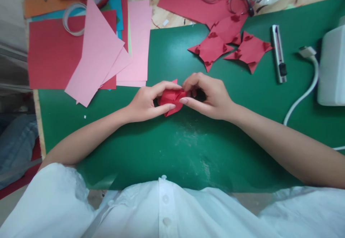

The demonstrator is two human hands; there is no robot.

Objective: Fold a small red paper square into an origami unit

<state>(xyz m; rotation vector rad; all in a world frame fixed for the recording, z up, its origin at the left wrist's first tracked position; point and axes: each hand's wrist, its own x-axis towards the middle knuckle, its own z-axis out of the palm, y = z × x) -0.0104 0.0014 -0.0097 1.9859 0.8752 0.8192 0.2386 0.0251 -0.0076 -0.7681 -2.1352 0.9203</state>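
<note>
We pinched a folded red paper (172,99) between our left hand (147,103) and right hand (208,96), both gripping it over the green mat (188,148). Three cut red pieces (229,46) lay beyond, near a knife (278,53).

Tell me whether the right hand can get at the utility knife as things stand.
Probably yes, but not at once. The right hand and left hand both pinch the folded red paper. The utility knife lies apart on bare green mat, with nothing between it and the hand.
</note>
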